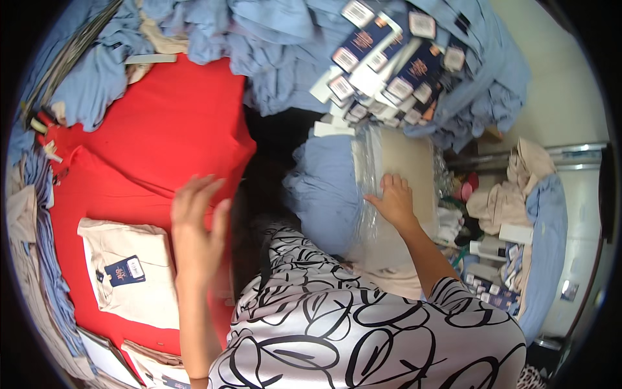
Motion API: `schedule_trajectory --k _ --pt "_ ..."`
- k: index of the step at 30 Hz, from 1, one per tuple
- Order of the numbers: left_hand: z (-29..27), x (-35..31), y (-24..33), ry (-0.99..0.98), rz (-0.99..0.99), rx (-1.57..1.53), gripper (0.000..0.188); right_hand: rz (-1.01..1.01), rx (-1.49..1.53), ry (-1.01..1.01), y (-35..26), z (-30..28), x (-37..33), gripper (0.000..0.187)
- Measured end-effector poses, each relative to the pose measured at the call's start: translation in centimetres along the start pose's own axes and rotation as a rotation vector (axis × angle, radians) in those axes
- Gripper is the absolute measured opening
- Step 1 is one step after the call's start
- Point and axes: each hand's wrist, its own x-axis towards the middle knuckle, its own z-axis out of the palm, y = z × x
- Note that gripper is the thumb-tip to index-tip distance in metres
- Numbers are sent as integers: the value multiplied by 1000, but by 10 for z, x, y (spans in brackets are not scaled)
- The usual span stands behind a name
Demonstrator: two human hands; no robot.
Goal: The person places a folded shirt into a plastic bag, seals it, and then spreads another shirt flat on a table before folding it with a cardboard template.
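Observation:
My left hand (pixel 196 223) is raised over the right edge of the red cloth-covered table (pixel 162 123), with fingers apart and nothing in them. It is slightly blurred by motion. Just left of it lies a folded beige garment (pixel 133 285) with a dark blue tag (pixel 125 271) on its front. My right hand (pixel 393 202) rests on clear plastic bags (pixel 372 236) at the right, thumb spread away from the fingers. Beneath and beyond that hand the plastic covers something flat and beige (pixel 408 152). Light blue folded cloth (pixel 327 188) sits directly left of the bags.
Light blue garments (pixel 272 58) are heaped along the far side. Many dark tags with white labels (pixel 389 71) lie on them. Striped and blue clothes (pixel 39 259) line the left rim. At the right, beige cloth (pixel 505 194) and boxes (pixel 489 249) crowd together. A dark gap (pixel 272 149) separates table and bags.

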Motion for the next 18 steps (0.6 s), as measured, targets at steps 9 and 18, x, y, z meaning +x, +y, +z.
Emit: schedule_trajectory --k 9,18 --pt "156 -28 56 -981 122 -239 30 118 323 416 57 22 -56 43" --pt "264 -44 85 -947 -145 -535 51 325 277 496 131 73 -142 34"
